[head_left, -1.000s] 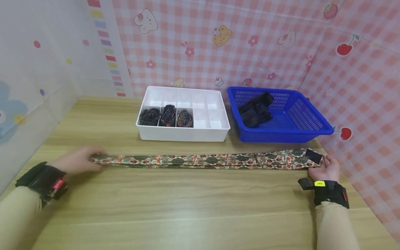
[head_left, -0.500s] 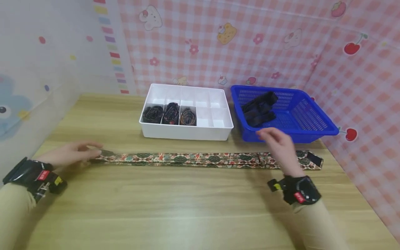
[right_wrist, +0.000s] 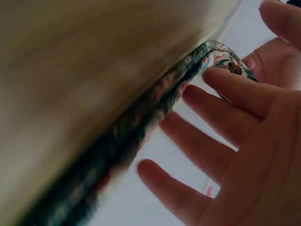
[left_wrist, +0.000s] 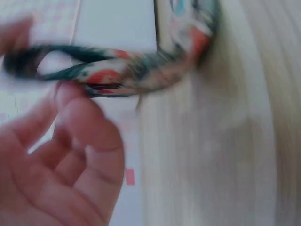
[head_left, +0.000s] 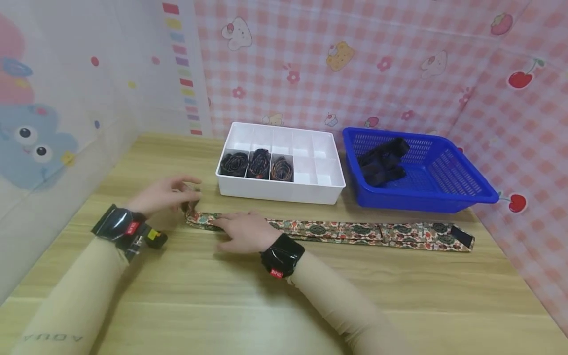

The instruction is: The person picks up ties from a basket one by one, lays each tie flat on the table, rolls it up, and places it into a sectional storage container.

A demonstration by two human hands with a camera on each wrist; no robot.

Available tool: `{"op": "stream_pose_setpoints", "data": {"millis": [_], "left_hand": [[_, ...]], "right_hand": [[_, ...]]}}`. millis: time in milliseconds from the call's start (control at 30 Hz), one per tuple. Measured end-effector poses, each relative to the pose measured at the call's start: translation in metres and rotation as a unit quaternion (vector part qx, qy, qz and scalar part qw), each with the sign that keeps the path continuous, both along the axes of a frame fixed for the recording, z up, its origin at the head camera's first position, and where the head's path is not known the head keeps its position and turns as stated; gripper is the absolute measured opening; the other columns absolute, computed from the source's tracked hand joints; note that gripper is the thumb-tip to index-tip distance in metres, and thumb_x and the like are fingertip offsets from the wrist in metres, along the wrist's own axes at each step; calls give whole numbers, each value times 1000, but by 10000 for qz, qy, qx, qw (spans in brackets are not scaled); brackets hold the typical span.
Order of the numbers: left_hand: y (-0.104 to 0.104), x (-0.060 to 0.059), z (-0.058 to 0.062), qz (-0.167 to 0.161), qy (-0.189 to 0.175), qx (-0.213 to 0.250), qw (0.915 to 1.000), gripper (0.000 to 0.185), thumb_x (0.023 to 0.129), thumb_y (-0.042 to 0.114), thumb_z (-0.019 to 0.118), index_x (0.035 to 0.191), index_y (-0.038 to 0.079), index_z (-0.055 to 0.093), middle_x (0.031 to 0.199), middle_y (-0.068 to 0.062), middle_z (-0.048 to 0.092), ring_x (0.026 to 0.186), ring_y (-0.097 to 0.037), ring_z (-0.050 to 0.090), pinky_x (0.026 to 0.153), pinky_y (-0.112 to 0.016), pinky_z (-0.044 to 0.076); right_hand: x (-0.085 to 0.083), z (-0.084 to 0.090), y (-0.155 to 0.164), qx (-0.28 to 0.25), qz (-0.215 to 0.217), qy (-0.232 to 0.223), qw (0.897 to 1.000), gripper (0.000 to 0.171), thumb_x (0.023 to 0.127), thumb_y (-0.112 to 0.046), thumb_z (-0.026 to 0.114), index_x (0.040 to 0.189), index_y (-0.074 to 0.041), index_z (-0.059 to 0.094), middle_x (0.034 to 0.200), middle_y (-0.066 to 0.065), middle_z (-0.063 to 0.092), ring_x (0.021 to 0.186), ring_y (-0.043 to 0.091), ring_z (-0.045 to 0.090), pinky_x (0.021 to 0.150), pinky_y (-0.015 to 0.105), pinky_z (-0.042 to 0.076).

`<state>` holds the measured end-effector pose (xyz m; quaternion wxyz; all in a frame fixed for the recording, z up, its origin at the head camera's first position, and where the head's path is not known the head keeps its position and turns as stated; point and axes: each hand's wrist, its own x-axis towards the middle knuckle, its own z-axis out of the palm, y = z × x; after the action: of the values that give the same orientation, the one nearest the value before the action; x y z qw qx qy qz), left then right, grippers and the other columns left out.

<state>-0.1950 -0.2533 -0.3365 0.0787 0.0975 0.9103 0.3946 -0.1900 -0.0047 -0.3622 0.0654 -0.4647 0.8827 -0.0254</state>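
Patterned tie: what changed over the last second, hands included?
The right hand let go of the wide end, crossed to the left and now rests on the patterned tie near its narrow end. The left hand pinches that end, lifted and folded toward the right. The wide end stayed flat; the white organizer with three rolled ties and the blue basket have not changed.

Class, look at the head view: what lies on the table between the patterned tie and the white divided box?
Only bare wooden table lies between the patterned tie and the white divided box, per the head view.
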Motion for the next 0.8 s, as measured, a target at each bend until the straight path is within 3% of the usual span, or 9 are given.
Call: {"op": "stream_pose_setpoints", "data": {"millis": [167, 333, 433, 567, 633, 800], "left_hand": [[14, -6, -9, -787, -265, -76, 9965, 47, 97, 34, 57, 133, 4, 52, 98, -10, 63, 74, -23, 58, 67, -35, 50], [16, -8, -20, -1222, 47, -187, 9923, 26, 94, 17, 61, 115, 2, 63, 100, -3, 67, 86, -18, 60, 76, -34, 48], [17, -6, -20, -1341, 152, -199, 9907, 18, 89, 9, 64, 106, 4, 66, 92, -2, 67, 81, -17, 59, 74, -33, 48], [21, -5, -22, -1355, 302, -588, 9886, 14, 84, 8, 68, 98, 7, 68, 75, 3, 59, 65, -14, 52, 62, -29, 45], [24, -5, -23, -1332, 449, -949, 9855, 12, 83, 9, 70, 95, 11, 68, 71, 4, 56, 63, -13, 50, 60, -29, 43], [31, 0, -19, -1466, 976, -1708, 9694, 17, 76, 14, 76, 92, 17, 69, 89, -2, 62, 79, -19, 56, 71, -40, 48]], "right_hand": [[-7, -5, -2, -116, 228, -160, 9995, 58, 92, -50, 57, 138, -17, 54, 143, 0, 49, 127, 18, 48, 104, 33, 39], [-13, -2, 3, -1081, -73, -564, 9925, 38, 93, -41, 61, 118, -14, 65, 115, -2, 62, 98, 9, 60, 80, 22, 48], [-14, 2, 3, -1412, -198, -446, 9888, 42, 91, -41, 64, 122, -13, 63, 126, 2, 59, 107, 12, 59, 86, 24, 49], [-15, 1, 4, -1064, 158, -278, 9938, 53, 91, -41, 63, 135, -12, 56, 144, 5, 48, 129, 17, 48, 104, 26, 38], [-15, -2, 3, -785, 288, -244, 9962, 55, 92, -41, 62, 137, -12, 54, 145, 3, 48, 130, 16, 46, 106, 25, 34], [-14, -4, 3, -352, 273, -75, 9990, 59, 92, -45, 61, 141, -14, 51, 146, -1, 46, 132, 16, 43, 106, 29, 35]]}}
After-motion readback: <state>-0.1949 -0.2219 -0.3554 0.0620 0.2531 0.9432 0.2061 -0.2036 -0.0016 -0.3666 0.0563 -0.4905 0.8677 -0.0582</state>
